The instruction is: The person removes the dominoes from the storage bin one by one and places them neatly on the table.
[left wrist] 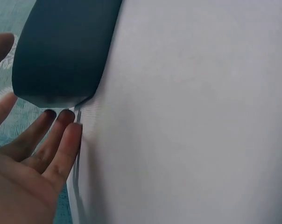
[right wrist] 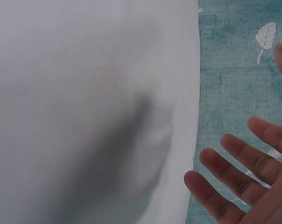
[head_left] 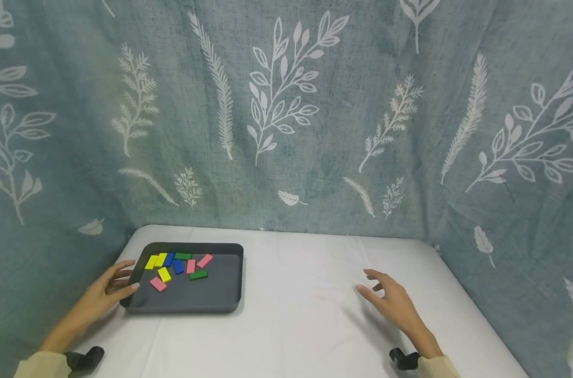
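A dark grey rectangular tray (head_left: 220,294) lies on the left part of the white-covered table. Inside it are scattered small flat blocks: three yellow (head_left: 164,274), two blue (head_left: 178,266), two green (head_left: 198,275) and three pink (head_left: 158,284). My left hand (head_left: 108,286) is at the tray's left side, thumb and fingers spread, with the thumb tip overlapping the rim. In the left wrist view its fingertips (left wrist: 74,130) lie right by the dark tray wall (left wrist: 61,56). My right hand (head_left: 390,299) hovers over the table's right side, fingers loosely bent and holding nothing.
White cloth (head_left: 295,315) covers the table. A blue-green curtain with white leaf prints (head_left: 286,189) hangs behind it and along both sides. Each wrist carries a black camera mount, one on the left (head_left: 85,359) and one on the right (head_left: 403,359).
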{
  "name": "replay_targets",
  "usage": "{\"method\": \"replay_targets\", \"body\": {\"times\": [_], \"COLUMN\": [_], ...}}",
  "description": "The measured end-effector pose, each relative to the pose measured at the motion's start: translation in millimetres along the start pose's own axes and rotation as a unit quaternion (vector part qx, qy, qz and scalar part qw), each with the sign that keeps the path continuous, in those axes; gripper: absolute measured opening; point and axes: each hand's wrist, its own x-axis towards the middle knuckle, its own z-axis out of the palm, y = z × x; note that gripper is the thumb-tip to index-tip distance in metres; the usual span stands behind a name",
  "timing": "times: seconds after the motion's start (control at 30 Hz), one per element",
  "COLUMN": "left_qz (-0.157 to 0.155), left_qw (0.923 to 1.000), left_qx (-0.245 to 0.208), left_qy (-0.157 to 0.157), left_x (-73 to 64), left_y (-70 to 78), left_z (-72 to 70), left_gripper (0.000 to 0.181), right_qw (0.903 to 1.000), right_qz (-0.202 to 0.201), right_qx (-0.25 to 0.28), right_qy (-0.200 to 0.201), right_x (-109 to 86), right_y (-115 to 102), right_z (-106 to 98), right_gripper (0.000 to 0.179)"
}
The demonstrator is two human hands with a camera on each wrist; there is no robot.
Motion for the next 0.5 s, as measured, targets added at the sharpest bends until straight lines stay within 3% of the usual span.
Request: {"method": "replay_targets", "body": {"times": [0.23,0.5], "left_qz": [-0.042,-0.041], "left_qw": [0.9988,0.9977], "left_qx": [-0.016,-0.016], "left_qy": [-0.022,-0.051], "left_x": [6.8,5.4], "left_y": [-6.0,-12.3], "left_z": [-2.9,-4.3], "left_gripper": [0.088,0.085], "right_qw": [0.998,0.9959], "right_qz": [0.007,-0.014], "right_qx": [0.06,0.087], "right_qy": [-0.019,-0.021], "right_x": [5.8,10.6], "right_y": [-1.9,-12.6], "right_z": [16.1,26.9], "right_gripper": [0.07,0.064]}}
